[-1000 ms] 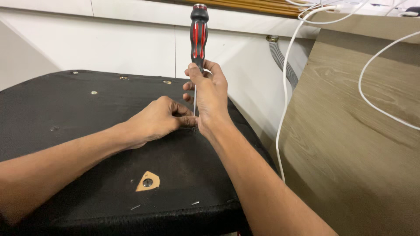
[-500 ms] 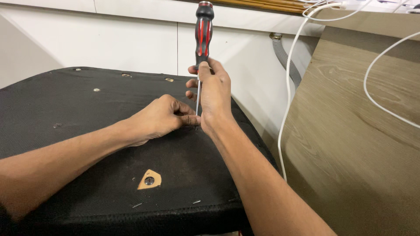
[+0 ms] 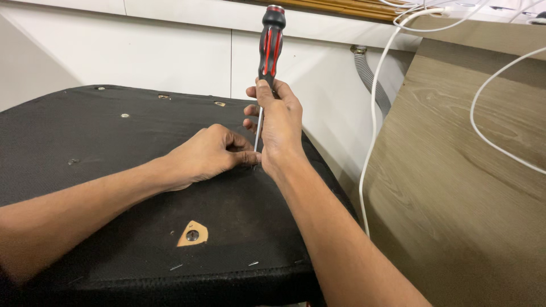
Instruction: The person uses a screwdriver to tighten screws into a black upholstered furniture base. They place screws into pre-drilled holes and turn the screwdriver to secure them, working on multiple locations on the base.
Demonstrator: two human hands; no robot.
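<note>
A black fabric-covered panel (image 3: 102,142), like the underside of a seat, lies in front of me. My right hand (image 3: 278,122) grips a screwdriver (image 3: 271,42) with a black and red handle, held upright with its thin shaft pointing down at the panel. My left hand (image 3: 207,153) rests on the fabric right beside the shaft's tip, fingers pinched together at it. What those fingers pinch is hidden.
A torn triangular hole with a metal screw insert (image 3: 192,234) shows near the panel's front edge. Several small metal inserts (image 3: 164,96) dot its far edge. A wood-grain board (image 3: 466,187) stands at the right, with white cables (image 3: 372,131) and a grey ribbed hose (image 3: 372,79) behind.
The screwdriver and my right hand have shifted slightly as the view moved; the left hand stays pinched at the tip.
</note>
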